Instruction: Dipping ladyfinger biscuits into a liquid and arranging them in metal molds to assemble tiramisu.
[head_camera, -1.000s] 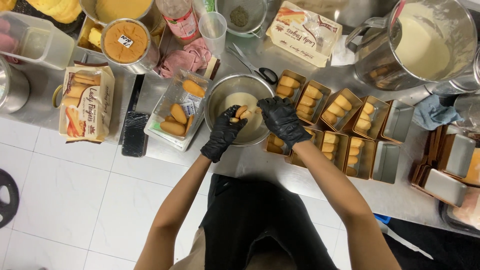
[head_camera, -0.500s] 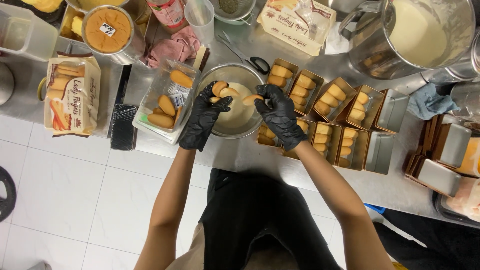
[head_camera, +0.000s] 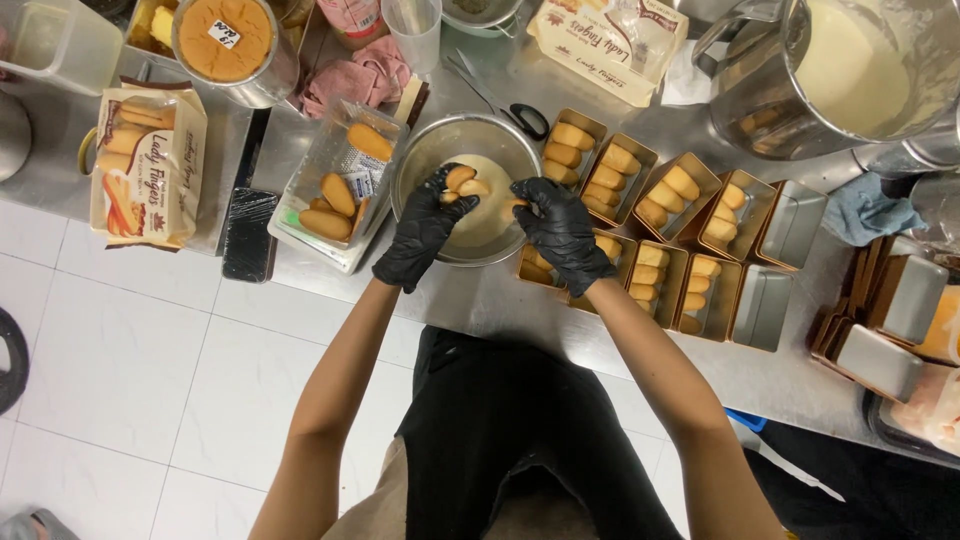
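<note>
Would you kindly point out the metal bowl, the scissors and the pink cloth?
metal bowl (head_camera: 437, 137): head view, on its bare upper-left rim.
scissors (head_camera: 528, 118): head view, on the black handle.
pink cloth (head_camera: 362, 72): head view, on its folded middle.

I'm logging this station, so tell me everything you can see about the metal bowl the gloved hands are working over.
The metal bowl is round, shiny steel, standing upright on the steel counter between a clear tray of biscuits and rows of gold tins. It holds a pale creamy liquid. The left hand holds biscuit pieces above it, its wrist crossing the near rim; the right hand overlaps the right rim.
</note>
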